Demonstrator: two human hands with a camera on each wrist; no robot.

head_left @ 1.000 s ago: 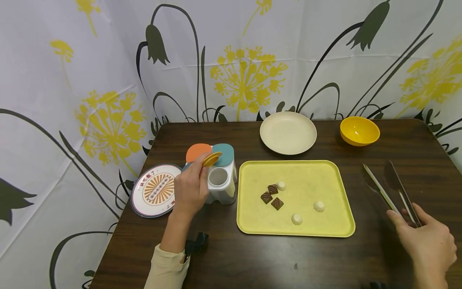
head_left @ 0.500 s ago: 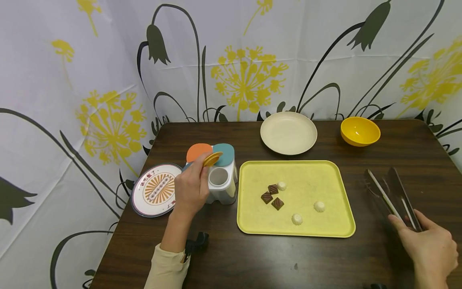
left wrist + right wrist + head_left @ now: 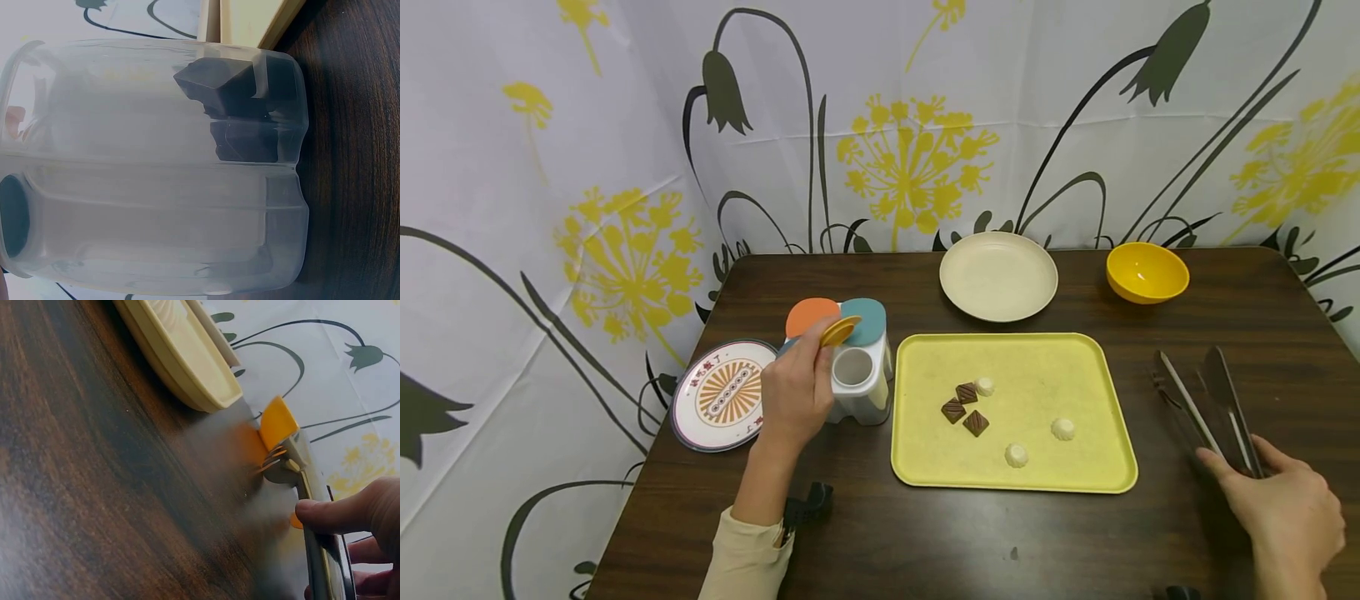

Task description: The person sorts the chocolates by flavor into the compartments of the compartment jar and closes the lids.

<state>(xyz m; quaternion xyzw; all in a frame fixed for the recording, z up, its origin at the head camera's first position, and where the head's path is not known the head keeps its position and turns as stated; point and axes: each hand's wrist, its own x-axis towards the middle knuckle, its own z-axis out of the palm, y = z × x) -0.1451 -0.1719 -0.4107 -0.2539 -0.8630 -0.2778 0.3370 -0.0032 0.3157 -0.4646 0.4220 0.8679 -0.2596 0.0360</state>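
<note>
My left hand [image 3: 795,392] pinches a round yellow lid [image 3: 841,331], tilted above a white container [image 3: 867,407] with several compartments. Below the lid, the front right compartment is uncovered; orange [image 3: 811,315] and teal [image 3: 865,321] lids cover two others. Through the clear wall in the left wrist view, dark angular chocolates [image 3: 219,84] lie at the bottom of one compartment. My right hand [image 3: 1285,508] grips metal tongs [image 3: 1191,406] right of the yellow tray [image 3: 1097,471]. Their arms stand apart, with fork tines [image 3: 272,461] on one. Nothing is between the tips.
Three striped brown chocolates [image 3: 976,423] and three white ones [image 3: 1063,429] lie on the tray. A cream plate [image 3: 998,275] and a yellow bowl [image 3: 1147,273] stand at the back. A patterned plate [image 3: 700,417] sits left of the container. Floral cloth [image 3: 895,125] hangs behind the table.
My right hand has drawn the tongs slightly toward me, then a little left. My left hand and the lid stay in place.
</note>
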